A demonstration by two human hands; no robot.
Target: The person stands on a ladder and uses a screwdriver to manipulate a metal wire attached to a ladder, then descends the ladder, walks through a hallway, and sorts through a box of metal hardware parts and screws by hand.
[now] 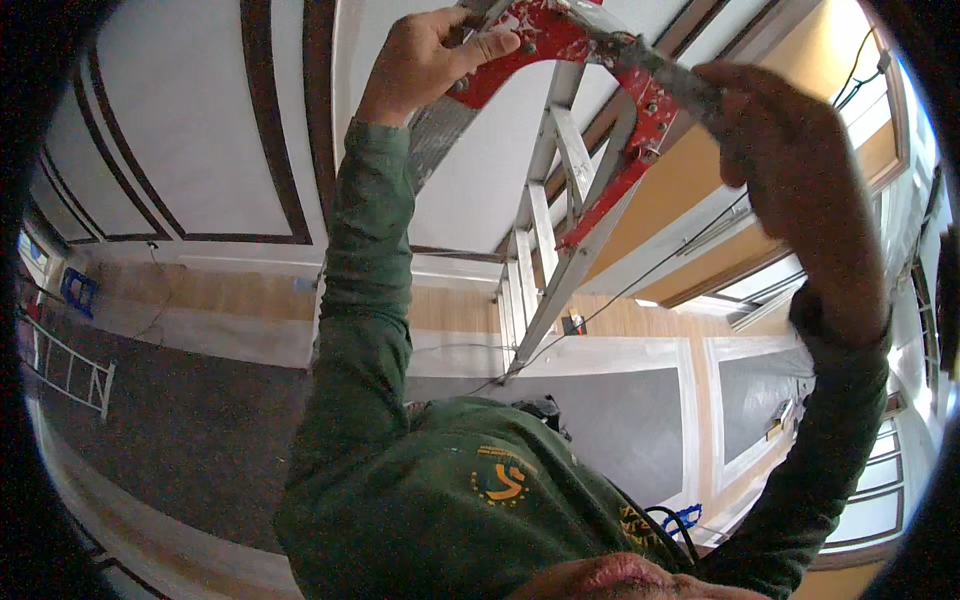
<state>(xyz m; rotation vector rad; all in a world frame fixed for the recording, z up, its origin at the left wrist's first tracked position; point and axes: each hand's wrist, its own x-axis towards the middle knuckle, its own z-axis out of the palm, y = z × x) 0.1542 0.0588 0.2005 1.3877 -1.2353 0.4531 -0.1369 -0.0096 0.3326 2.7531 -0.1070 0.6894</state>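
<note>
An aluminium stepladder (551, 247) with a red, paint-spattered top bracket (547, 34) stands before me, its rungs running down to the floor. My left hand (420, 60) grips the top of the ladder at the left, thumb lying over the red bracket. At the upper right, my right hand (795, 165) is closed on a grey, paint-marked bar (679, 82) that meets the bracket; whether this is a ladder part or a separate tool, I cannot tell. That hand is dark and blurred, and its fingertips are partly hidden.
A dark cable (637, 281) crosses beside the ladder. A small red and black object (574, 323) lies near its foot. Grey floor covering (622, 420) is edged with pale strips. At far left are a white metal frame (94, 386) and a blue crate (78, 292). Dark-trimmed walls surround me.
</note>
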